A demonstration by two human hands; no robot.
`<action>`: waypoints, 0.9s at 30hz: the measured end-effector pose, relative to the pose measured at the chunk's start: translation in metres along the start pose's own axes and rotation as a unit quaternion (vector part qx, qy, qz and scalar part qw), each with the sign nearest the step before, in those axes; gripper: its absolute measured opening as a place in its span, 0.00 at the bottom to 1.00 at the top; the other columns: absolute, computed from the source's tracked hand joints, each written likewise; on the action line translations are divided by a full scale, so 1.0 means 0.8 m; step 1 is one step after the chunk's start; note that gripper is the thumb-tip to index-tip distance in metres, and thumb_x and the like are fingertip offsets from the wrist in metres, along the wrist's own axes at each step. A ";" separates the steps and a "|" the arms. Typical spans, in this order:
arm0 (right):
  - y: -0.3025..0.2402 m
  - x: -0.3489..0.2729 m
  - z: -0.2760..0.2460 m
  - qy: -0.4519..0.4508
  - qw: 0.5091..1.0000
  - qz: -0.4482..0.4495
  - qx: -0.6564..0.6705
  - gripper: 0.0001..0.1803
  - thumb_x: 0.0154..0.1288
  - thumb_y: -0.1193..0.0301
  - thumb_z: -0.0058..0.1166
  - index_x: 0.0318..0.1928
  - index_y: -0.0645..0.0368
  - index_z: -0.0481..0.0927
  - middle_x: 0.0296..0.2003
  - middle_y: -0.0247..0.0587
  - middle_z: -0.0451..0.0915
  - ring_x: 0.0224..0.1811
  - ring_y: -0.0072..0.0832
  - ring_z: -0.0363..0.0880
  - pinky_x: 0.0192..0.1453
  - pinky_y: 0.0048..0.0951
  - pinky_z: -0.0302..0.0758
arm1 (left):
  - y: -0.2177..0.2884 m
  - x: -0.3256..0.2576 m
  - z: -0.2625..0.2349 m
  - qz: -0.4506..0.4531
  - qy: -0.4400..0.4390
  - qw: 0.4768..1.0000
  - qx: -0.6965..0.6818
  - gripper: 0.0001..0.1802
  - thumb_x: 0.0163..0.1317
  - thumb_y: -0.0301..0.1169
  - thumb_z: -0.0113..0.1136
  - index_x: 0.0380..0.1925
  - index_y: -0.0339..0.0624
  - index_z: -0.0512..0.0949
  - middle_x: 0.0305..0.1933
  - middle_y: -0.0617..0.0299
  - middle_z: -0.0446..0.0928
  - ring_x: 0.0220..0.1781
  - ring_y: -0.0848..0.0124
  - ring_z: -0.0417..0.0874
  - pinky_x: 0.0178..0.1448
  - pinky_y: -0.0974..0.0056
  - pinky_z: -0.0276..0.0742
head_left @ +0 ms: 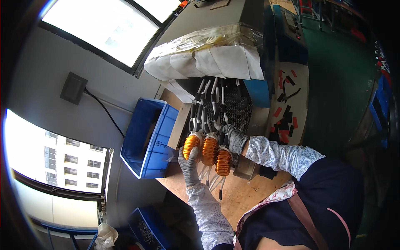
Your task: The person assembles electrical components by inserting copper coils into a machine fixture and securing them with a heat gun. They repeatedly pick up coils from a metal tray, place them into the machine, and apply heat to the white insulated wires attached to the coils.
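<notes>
Three toroidal coils wound with copper wire lie side by side at the front of a metal mesh belt: a left coil [191,144], a middle coil [209,151] and a right coil [223,163]. My left hand [190,168], in a grey glove, is closed round the near side of the left coil, thumb on top. White wire leads [214,98] with black sleeves run from the coils across the belt [238,109] under a hood. My right hand [236,139], also gloved, has its curled fingers on the leads just beyond the coils; its fingertips are partly hidden.
A white-covered machine hood [208,62] overhangs the belt. A blue crate [156,143] stands to the left. On the right, a side board [302,87] holds red and black sleeve pieces [285,125] and pliers [288,95]. Wooden tabletop [246,191] lies in front.
</notes>
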State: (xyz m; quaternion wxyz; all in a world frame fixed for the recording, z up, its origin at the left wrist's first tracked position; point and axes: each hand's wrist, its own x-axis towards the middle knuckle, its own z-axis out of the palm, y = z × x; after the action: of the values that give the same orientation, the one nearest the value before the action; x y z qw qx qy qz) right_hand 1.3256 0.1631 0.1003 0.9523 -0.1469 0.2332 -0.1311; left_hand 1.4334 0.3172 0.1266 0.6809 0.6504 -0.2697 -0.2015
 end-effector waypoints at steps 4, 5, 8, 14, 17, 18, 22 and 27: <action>-0.032 0.034 -0.020 0.021 0.999 -0.040 0.030 0.11 0.51 0.59 0.64 0.30 0.49 0.78 0.25 0.30 0.77 0.24 0.24 0.74 0.27 0.29 0.73 | -0.051 0.066 0.020 -0.072 -0.032 0.990 -0.120 0.26 0.48 0.35 0.69 0.45 0.34 0.71 0.40 0.58 0.76 0.40 0.71 0.79 0.49 0.66 0.74; -0.030 0.036 -0.014 0.012 0.998 -0.046 0.028 0.12 0.49 0.59 0.65 0.28 0.49 0.78 0.25 0.30 0.77 0.23 0.24 0.74 0.27 0.30 0.73 | -0.097 0.092 -0.008 -0.079 -0.099 0.969 -0.213 0.28 0.49 0.35 0.68 0.48 0.33 0.71 0.42 0.57 0.76 0.43 0.69 0.79 0.51 0.64 0.75; -0.046 0.058 -0.017 0.054 0.994 -0.064 0.067 0.11 0.50 0.60 0.65 0.31 0.47 0.78 0.28 0.29 0.77 0.27 0.23 0.74 0.30 0.29 0.73 | -0.105 0.123 0.006 -0.106 -0.083 0.967 -0.218 0.30 0.50 0.38 0.66 0.49 0.33 0.70 0.46 0.57 0.75 0.46 0.67 0.78 0.54 0.62 0.73; -0.041 0.103 -0.034 0.016 0.988 -0.091 0.123 0.06 0.58 0.69 0.56 0.38 0.46 0.78 0.33 0.27 0.78 0.32 0.21 0.75 0.35 0.28 0.76 | -0.111 0.139 0.017 -0.120 -0.002 0.981 -0.149 0.27 0.55 0.40 0.62 0.49 0.33 0.71 0.48 0.56 0.75 0.50 0.66 0.77 0.57 0.64 0.71; -0.040 0.109 -0.038 -0.027 0.985 -0.100 0.136 0.07 0.60 0.72 0.53 0.40 0.50 0.77 0.35 0.29 0.78 0.35 0.22 0.76 0.39 0.28 0.76 | -0.117 0.148 0.010 -0.089 -0.010 0.992 -0.084 0.24 0.61 0.43 0.56 0.50 0.35 0.71 0.47 0.58 0.76 0.47 0.69 0.77 0.54 0.66 0.73; -0.040 0.110 -0.042 -0.038 0.987 -0.077 0.135 0.07 0.60 0.73 0.52 0.40 0.51 0.77 0.35 0.30 0.78 0.35 0.22 0.76 0.40 0.28 0.76 | -0.116 0.142 0.007 -0.077 -0.001 0.997 -0.030 0.23 0.62 0.42 0.55 0.49 0.35 0.71 0.46 0.59 0.76 0.46 0.72 0.77 0.51 0.69 0.73; -0.037 0.108 -0.063 -0.082 0.989 -0.046 0.116 0.08 0.62 0.75 0.48 0.42 0.57 0.75 0.37 0.35 0.78 0.39 0.27 0.76 0.46 0.30 0.75 | -0.103 0.141 -0.007 -0.033 -0.002 0.982 0.186 0.20 0.62 0.40 0.54 0.48 0.37 0.72 0.38 0.58 0.78 0.38 0.75 0.76 0.46 0.69 0.73; -0.040 0.096 -0.048 -0.072 0.990 -0.034 0.116 0.09 0.63 0.74 0.48 0.44 0.59 0.74 0.37 0.37 0.77 0.40 0.29 0.76 0.50 0.31 0.73 | -0.100 0.135 -0.030 0.021 -0.007 0.970 0.244 0.22 0.62 0.33 0.55 0.55 0.37 0.67 0.43 0.56 0.77 0.41 0.74 0.76 0.47 0.69 0.73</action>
State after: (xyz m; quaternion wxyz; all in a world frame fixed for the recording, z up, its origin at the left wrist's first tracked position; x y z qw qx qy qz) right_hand 1.3667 0.1005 0.0474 0.9722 -0.0520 0.1419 -0.1789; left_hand 1.5380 0.2628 0.0582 0.5042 0.7894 -0.3293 -0.1195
